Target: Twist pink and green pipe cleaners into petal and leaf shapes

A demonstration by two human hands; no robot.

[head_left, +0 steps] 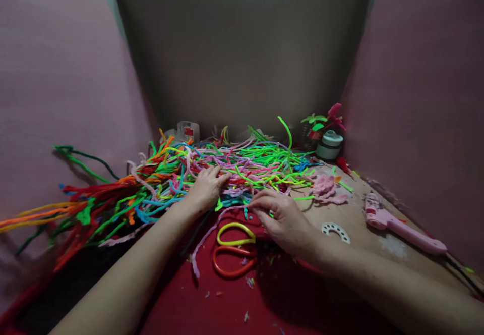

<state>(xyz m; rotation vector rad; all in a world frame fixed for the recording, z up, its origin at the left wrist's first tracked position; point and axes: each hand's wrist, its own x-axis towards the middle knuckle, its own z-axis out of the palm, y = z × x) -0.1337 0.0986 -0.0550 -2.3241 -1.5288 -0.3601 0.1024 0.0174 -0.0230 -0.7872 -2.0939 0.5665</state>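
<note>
A big heap of pipe cleaners (264, 159) in many colours spreads across the work surface. My left hand (207, 187) rests on the front of the heap, fingers stretched out over the strands and the thumb side toward the right. Just right of it, my right hand (282, 219) pinches the end of a lilac pipe cleaner (219, 219) between thumb and fingers. That strand curves down to the left onto a red cloth (196, 304). Below my hands lie scissors (234, 274) with one yellow and one orange handle loop; their blades are hidden.
On the right lie a pink glue gun (404, 231) with a cord, a white curved piece with holes (336, 232) and a fuzzy pink flower shape (325, 187). A pale lidded jar (329, 145) stands behind, beside a pink-and-green flower (335, 115). Pink walls (60, 72) flank both sides.
</note>
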